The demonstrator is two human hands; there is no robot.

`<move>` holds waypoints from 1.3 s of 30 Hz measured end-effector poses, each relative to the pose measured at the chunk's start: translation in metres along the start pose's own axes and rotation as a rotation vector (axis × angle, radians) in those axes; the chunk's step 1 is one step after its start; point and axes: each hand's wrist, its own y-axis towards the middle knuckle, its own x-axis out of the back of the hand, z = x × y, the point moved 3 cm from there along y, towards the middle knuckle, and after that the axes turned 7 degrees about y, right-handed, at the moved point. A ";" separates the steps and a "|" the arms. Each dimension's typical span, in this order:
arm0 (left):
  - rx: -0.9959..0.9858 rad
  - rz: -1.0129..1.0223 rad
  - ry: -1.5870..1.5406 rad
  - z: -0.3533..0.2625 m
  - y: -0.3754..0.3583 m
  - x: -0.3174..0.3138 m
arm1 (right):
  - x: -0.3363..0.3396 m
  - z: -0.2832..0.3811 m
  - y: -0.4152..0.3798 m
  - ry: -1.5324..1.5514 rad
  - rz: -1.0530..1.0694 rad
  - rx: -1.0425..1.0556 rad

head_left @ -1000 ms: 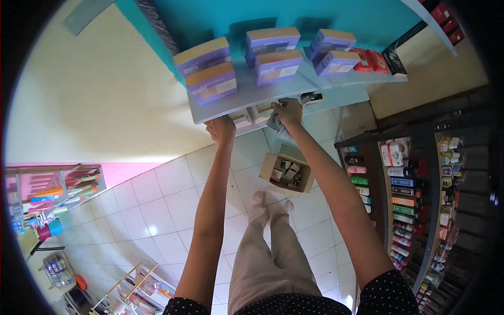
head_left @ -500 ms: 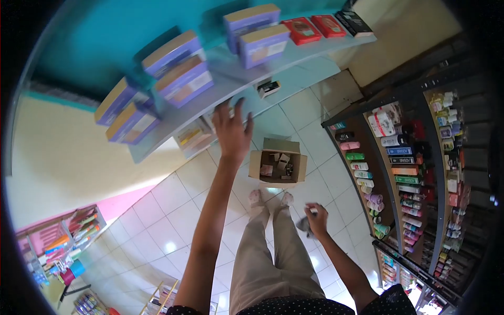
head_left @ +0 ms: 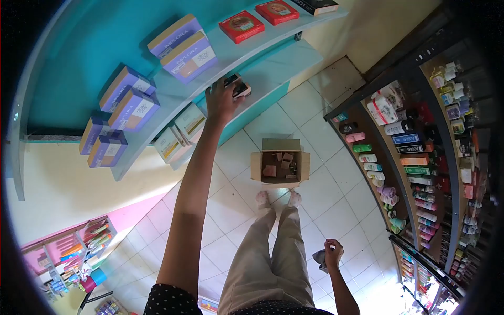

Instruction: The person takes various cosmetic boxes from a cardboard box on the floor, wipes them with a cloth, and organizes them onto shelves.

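Note:
My left hand [head_left: 222, 101] reaches onto the lower shelf, its fingers at small dark boxes [head_left: 241, 90]. Its fingertips are partly hidden, so its grip is unclear. Low on the right, my right hand [head_left: 333, 253] is closed on a grey cloth [head_left: 321, 258]. Several purple boxes [head_left: 189, 58] stand in pairs on the upper shelf [head_left: 231, 58]. Two red boxes [head_left: 241, 26] lie farther right on it, beside a black box [head_left: 316, 5].
An open cardboard box [head_left: 255, 167] with small packages stands on the tiled floor just ahead of my feet. Pale boxes [head_left: 190, 123] sit on the lower shelf, left of my left arm. Racks of bottles [head_left: 367, 158] line the right side.
The view has shifted along the shelf. My left hand, spread before, has reached the small dark boxes. My right hand has moved lower, still with the grey cloth.

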 end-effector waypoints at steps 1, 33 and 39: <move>0.010 0.050 -0.009 0.002 0.001 -0.003 | 0.002 -0.003 -0.002 -0.001 -0.012 -0.023; 0.112 0.283 0.154 0.035 -0.026 0.016 | 0.016 -0.026 0.000 -0.006 0.004 -0.019; 0.148 0.320 0.096 0.034 -0.025 0.020 | 0.017 -0.023 -0.001 0.001 -0.001 -0.037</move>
